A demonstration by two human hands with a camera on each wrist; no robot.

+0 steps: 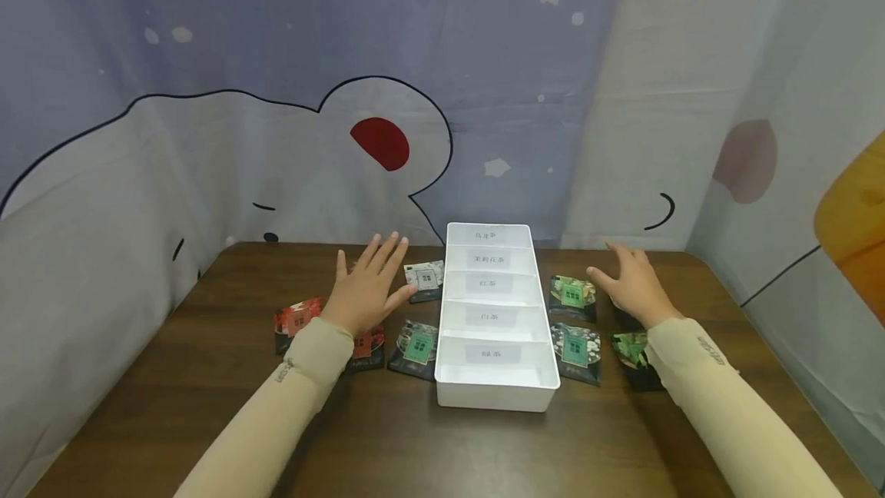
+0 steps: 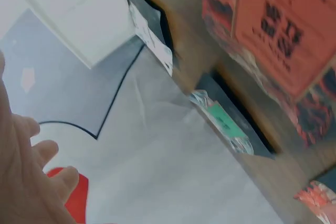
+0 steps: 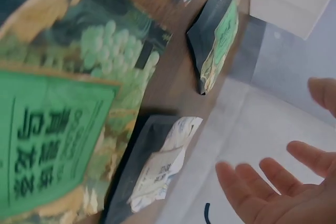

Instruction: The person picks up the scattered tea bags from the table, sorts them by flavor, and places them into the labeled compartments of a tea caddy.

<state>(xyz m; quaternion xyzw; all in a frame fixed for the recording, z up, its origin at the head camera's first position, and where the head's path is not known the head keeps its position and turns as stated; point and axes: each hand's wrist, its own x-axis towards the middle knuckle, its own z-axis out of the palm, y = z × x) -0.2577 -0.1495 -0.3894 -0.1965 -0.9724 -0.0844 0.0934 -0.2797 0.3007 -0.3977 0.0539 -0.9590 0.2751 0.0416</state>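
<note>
My left hand [image 1: 366, 294] hovers with spread fingers above tea packets on the left, over or near a red-labelled packet [image 1: 366, 348]. In the left wrist view, a red-labelled packet [image 2: 283, 30] looms close, and the fingers hold nothing. Above the packets on the right is my right hand [image 1: 638, 284], its fingers extended and apart, holding nothing. The right wrist view shows a green-labelled packet [image 3: 47, 145] close up and a white-labelled packet [image 3: 163, 169] beyond it. Between the hands stands a white divided box [image 1: 498, 396] with labelled compartments; no packets show inside.
Left of the box lie another red packet [image 1: 297, 320], a white-labelled one [image 1: 425, 278] and a green-labelled one [image 1: 418, 347]. On its right are packets with green [image 1: 572, 295] and teal [image 1: 576, 350] labels. A patterned curtain [image 1: 498, 114] hangs behind the wooden table [image 1: 387, 444].
</note>
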